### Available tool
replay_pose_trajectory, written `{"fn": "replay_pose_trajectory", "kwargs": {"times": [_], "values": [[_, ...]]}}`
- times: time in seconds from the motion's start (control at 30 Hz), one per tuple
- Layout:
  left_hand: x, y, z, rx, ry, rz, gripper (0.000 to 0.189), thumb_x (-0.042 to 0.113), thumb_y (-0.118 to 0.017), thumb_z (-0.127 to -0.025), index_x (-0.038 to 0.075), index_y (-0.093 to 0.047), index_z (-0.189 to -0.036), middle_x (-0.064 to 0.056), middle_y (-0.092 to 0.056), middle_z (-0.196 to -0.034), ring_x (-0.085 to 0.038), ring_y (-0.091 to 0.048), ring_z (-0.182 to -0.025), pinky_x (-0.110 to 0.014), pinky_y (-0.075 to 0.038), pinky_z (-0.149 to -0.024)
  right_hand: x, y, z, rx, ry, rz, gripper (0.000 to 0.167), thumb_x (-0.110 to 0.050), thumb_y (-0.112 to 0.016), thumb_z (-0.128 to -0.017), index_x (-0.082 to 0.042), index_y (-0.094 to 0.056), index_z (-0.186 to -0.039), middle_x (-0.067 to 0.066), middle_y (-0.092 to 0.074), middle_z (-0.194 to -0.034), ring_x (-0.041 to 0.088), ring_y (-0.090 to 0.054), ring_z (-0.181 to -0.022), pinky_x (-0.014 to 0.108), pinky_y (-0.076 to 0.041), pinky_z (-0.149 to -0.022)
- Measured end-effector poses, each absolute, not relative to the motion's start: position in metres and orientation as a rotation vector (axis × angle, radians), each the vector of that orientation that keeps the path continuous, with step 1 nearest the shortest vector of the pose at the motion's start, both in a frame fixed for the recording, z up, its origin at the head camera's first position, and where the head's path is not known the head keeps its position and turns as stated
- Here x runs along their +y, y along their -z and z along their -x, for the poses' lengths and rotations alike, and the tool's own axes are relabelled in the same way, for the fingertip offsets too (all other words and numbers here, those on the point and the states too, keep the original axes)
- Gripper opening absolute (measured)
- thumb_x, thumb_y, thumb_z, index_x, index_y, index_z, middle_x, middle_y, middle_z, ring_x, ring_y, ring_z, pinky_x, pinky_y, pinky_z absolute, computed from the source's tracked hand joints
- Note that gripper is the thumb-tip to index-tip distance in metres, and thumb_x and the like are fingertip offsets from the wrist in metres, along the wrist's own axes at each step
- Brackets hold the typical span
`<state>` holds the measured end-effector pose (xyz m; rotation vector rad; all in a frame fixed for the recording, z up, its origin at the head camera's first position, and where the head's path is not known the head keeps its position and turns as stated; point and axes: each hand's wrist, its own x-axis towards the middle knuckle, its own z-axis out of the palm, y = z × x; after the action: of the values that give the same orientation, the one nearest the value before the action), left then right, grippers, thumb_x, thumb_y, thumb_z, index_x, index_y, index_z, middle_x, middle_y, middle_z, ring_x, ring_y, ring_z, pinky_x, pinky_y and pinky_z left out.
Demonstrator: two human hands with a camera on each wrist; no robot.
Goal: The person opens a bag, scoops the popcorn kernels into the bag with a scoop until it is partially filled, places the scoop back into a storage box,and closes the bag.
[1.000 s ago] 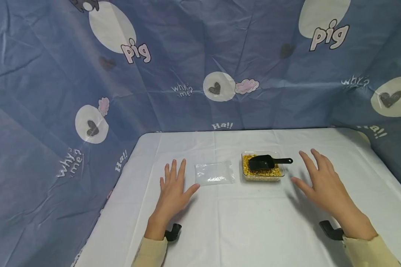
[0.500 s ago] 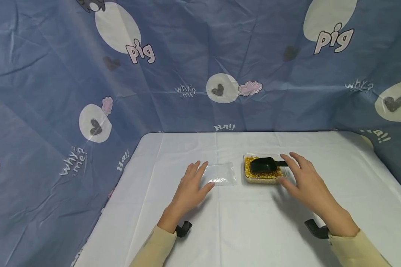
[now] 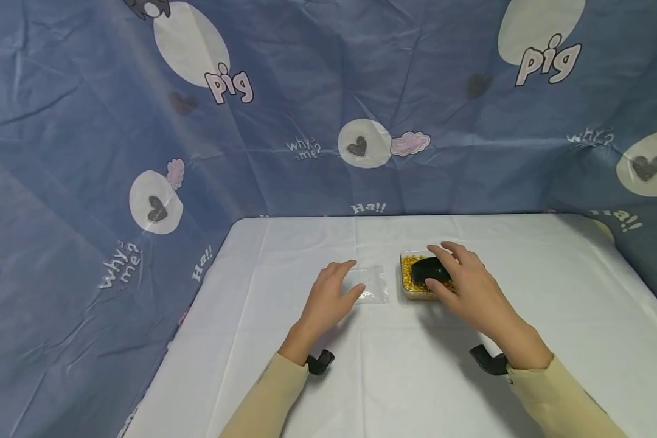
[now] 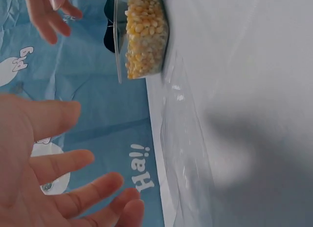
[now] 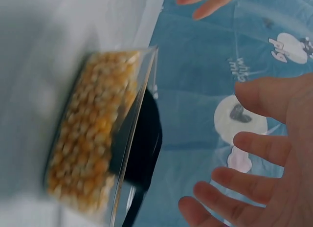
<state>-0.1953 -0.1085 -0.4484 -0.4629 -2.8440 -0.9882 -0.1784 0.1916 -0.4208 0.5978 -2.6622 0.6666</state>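
A clear rectangular container [image 3: 416, 294] of yellow corn kernels [image 5: 93, 134] stands right of centre on the table. On the kernels lies a black scoop [image 3: 428, 269], its handle pointing right. My right hand [image 3: 473, 292] hovers over the container's right side with fingers spread, covering the scoop's handle in the head view; the right wrist view shows a gap between fingers and scoop. To the left a flat clear plastic bag [image 3: 373, 285] lies on the cloth. My left hand [image 3: 328, 298] is above the bag's left part, fingers apart and holding nothing, hiding that part.
A white cloth covers the table [image 3: 394, 377]. Behind it and at the sides hangs a blue printed curtain [image 3: 285, 85]. Black wrist mounts [image 3: 490, 360] stick out inward from both wrists.
Both hands have moved inward: the left one to the right over the bag, the right one to the left over the container and scoop. The bag, container and scoop stay in place.
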Motion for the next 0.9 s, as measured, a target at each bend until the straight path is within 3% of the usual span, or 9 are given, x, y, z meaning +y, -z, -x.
{"fn": "replay_pose_trajectory", "kwargs": {"times": [0.27,0.73,0.9], "values": [[-0.099,0.461,0.204,-2.862,1.030,0.366,0.050,0.032,-0.070,-0.095,0.014,-0.059,-0.140,-0.009,-0.056,-0.124,-0.026,-0.054,-0.116,-0.043,-0.046,-0.094,0.171,0.423,0.185,-2.627,-0.711,-0.635,0.063,-0.030,-0.073,-0.094,-0.013,-0.048,-0.149,0.011,-0.053,-0.137,0.032,-0.055,-0.121,0.053,-0.048,-0.092],[-0.090,0.480,0.214,-2.907,0.958,0.362,0.048,0.028,-0.077,-0.090,0.012,-0.064,-0.134,-0.009,-0.059,-0.118,-0.025,-0.058,-0.110,-0.041,-0.048,-0.093,0.156,0.434,0.188,-2.623,-0.725,-0.672,0.058,-0.029,-0.074,-0.093,-0.013,-0.053,-0.145,0.011,-0.061,-0.126,0.031,-0.063,-0.110,0.051,-0.052,-0.084],[-0.088,0.482,0.215,-2.903,0.852,0.366,0.045,0.024,-0.081,-0.087,0.010,-0.068,-0.127,-0.008,-0.064,-0.108,-0.024,-0.059,-0.099,-0.040,-0.049,-0.086,0.154,0.437,0.188,-2.624,-0.726,-0.675,0.055,-0.029,-0.074,-0.093,-0.013,-0.055,-0.143,0.009,-0.063,-0.125,0.030,-0.064,-0.108,0.051,-0.052,-0.080]]}}
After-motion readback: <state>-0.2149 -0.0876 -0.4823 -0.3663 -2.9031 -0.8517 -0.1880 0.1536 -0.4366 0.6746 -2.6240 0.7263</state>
